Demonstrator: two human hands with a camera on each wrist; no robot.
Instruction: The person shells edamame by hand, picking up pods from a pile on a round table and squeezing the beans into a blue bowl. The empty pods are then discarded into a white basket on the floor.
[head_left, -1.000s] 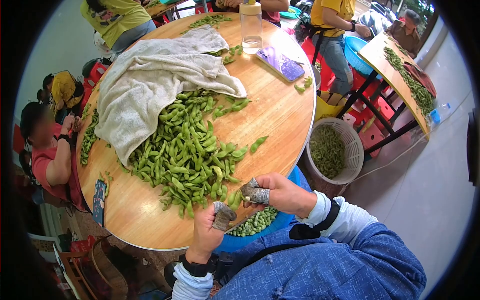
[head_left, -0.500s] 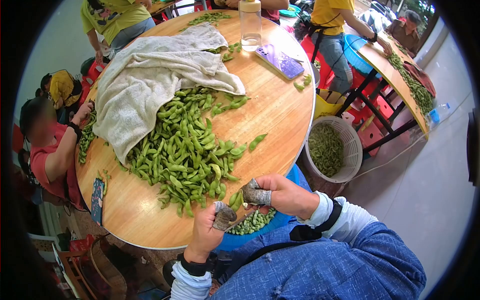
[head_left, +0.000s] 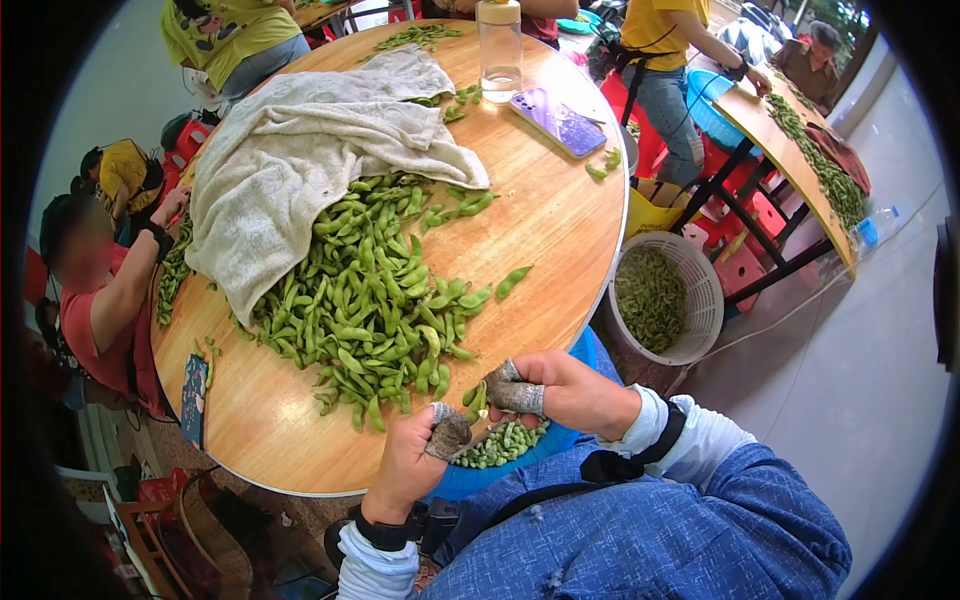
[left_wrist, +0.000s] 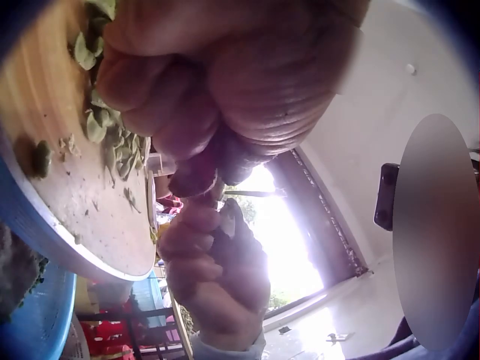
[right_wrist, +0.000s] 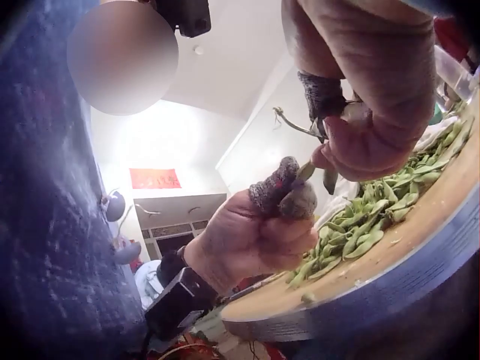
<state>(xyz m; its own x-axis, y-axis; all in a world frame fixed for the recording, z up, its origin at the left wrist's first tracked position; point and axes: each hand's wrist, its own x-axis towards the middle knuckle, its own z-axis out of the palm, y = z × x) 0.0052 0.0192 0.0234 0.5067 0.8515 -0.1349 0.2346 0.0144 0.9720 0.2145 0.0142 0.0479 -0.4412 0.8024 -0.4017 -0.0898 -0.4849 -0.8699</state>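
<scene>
Both hands meet over the table's near edge, thumbs wrapped in grey, worn tape. A green pod [head_left: 476, 398] stands between them, pinched by the right hand [head_left: 572, 392] and the left hand [head_left: 410, 455]. The right wrist view shows the left hand [right_wrist: 251, 232] gripping one end of a pod, while the right hand [right_wrist: 375, 112] holds pod and stem pieces beside it. Below the hands, shelled beans [head_left: 505, 443] lie in a blue basin [head_left: 462, 484]. A large heap of pods [head_left: 365, 290] spreads over the round table, just beyond the hands.
A pale towel [head_left: 300, 160] covers part of the heap. On the table [head_left: 560, 230] are a bottle [head_left: 500, 60], a purple phone [head_left: 558, 124] and a dark patterned phone [head_left: 194, 402]. A white basket [head_left: 708, 318] of pods stands right. Several people sit or stand around.
The hands have stayed close together near the edge, shifting only slightly, and less of the pods shows between them. The seated person at left has reached toward the pods there.
</scene>
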